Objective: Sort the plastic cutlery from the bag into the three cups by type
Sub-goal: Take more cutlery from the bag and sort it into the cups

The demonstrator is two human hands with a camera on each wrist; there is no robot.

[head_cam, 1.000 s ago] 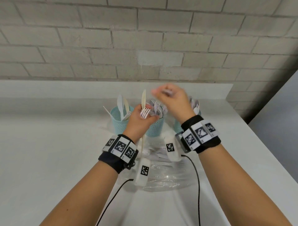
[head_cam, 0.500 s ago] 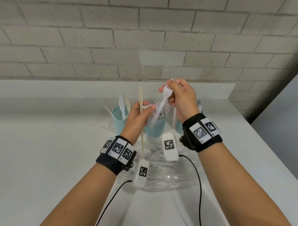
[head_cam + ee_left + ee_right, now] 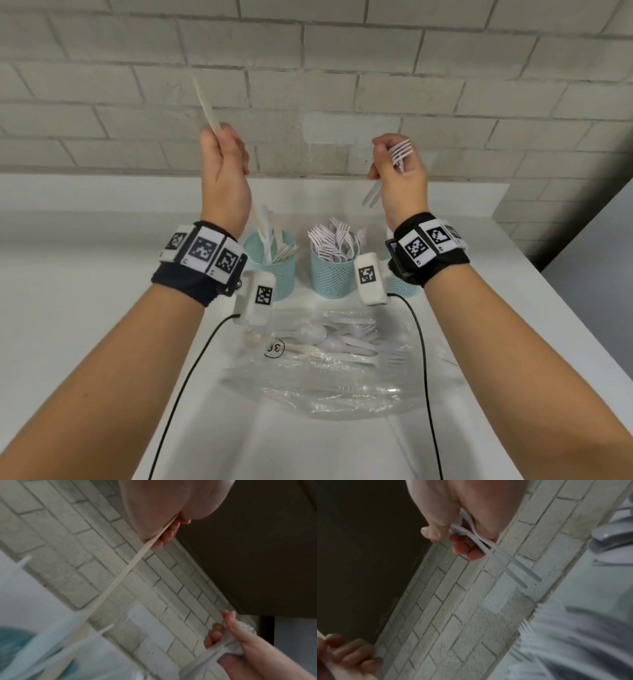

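My left hand [image 3: 221, 137] is raised above the left teal cup [image 3: 277, 274] and grips a cream plastic knife [image 3: 205, 102], blade up; the knife [image 3: 120, 577] runs down from my curled fingers [image 3: 164, 536]. My right hand [image 3: 387, 154] is raised to the right and grips two white forks [image 3: 402, 150], tines up, their handles [image 3: 505, 562] crossing below my palm. The left cup holds knives, and the middle cup [image 3: 332, 277] is full of forks. My right wrist hides most of the third cup [image 3: 402, 289]. Spoons and forks lie in the clear bag [image 3: 325, 380].
The cups stand in a row on a white counter [image 3: 85, 325] against a pale brick wall [image 3: 308, 85]. The bag lies in front of them. Two black cables [image 3: 185, 377] trail from my wrists over the counter. The counter's right edge [image 3: 555, 308] drops off.
My hands were close together over the cups. They have risen and parted: the left went left with only the knife, the right went right with the forks.
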